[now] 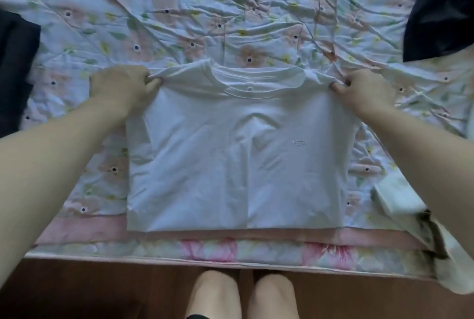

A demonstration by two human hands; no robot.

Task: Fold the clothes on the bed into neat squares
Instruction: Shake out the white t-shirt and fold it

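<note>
Dark wood floor (77, 290) nearest the camera, person's bare knees (241, 295) over it, right at the bed's near edge. Bed (159, 249) has a pink-flowered mattress side and a pink band along the edge; above it a wrinkled pale-blue floral sheet (195, 11) covers the whole surface out past both hands.

White t-shirt (236, 154) lies flat on the sheet between the two forearms, front up, sides already folded in so it reads as a near-square. Bottom edge sits on the pink band closest to the person; round collar (254, 80) points away, toward the far side of the bed. Long axis runs near-to-far, only slightly longer than wide. Small pale mark or logo (298, 142) on the chest, closer to the right hand; too small to read.

Left hand (123, 85) pinches the shirt's left shoulder corner, fingers curled, cloth bunched at the fingertips. Right hand (364, 88) pinches the right shoulder corner the same way. Both hands level with the collar, one each side of it.

Outside the right forearm, a cream-white cloth (400, 203) lies at the bed edge. Beyond and outside the left hand, a dark garment (15, 62). Beyond and outside the right hand, another dark garment (441, 11) at the far corner.
</note>
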